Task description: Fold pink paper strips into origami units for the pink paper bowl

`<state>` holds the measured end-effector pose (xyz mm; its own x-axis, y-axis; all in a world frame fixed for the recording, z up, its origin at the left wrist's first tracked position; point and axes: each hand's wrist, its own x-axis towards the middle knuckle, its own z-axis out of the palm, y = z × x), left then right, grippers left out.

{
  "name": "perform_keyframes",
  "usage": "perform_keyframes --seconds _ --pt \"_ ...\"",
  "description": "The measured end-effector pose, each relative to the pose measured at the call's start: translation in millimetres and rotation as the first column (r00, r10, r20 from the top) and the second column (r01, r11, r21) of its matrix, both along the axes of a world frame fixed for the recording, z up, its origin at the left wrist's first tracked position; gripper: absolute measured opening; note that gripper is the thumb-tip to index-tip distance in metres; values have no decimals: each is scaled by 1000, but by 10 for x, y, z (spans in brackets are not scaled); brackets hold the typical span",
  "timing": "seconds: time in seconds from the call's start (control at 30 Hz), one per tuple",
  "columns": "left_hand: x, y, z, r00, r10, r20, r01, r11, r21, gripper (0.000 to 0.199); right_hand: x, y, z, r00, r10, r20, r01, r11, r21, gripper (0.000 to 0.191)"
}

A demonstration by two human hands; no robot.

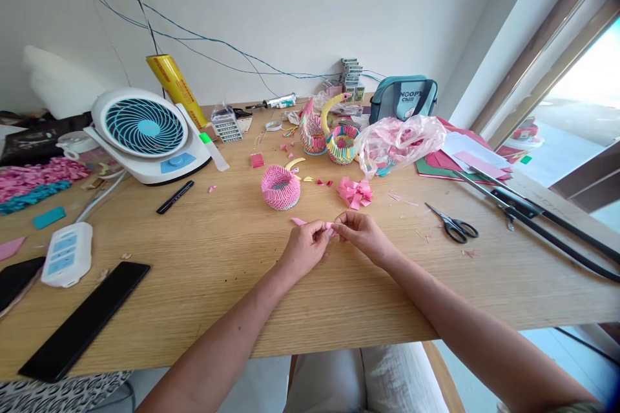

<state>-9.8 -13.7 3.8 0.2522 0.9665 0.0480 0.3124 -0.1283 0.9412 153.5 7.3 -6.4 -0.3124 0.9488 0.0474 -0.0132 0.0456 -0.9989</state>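
Over the middle of the wooden table, my left hand (306, 244) and my right hand (361, 234) meet, fingertips pinched on a small pink paper piece (329, 226). Most of that piece is hidden by the fingers. A pointed pink paper strip (298, 221) shows just beyond my left hand. Behind it stands a round pink folded-paper basket (281, 188) with a pale rim at its base. A pile of pink paper strips (355, 193) lies beyond my right hand. Small red and yellow paper bits (324, 183) lie between basket and pile.
Two folded-paper swans (341, 141) stand farther back beside a pink plastic bag (402, 142). Scissors (454, 226) and a paper trimmer (518, 203) lie right. At left are a fan (145, 132), a black pen (175, 197), a white remote-like device (68, 255) and a long black slab (87, 319).
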Motion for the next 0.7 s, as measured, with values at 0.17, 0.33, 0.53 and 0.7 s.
perform_keyframes --seconds 0.17,0.33,0.53,0.7 --pt "-7 33 -34 999 -13 32 13 1000 21 29 -2 -1 -4 1000 3 -2 -3 1000 2 40" --pt "-26 60 -65 1000 -11 26 10 999 38 31 0 -6 -2 1000 3 -8 -3 1000 14 39" --pt "-36 55 -35 1000 -6 -14 7 989 145 32 -18 -17 14 1000 -9 -7 9 999 44 39" --pt "-44 30 4 999 49 14 -50 989 139 33 -27 -33 13 999 -48 22 46 997 69 38"
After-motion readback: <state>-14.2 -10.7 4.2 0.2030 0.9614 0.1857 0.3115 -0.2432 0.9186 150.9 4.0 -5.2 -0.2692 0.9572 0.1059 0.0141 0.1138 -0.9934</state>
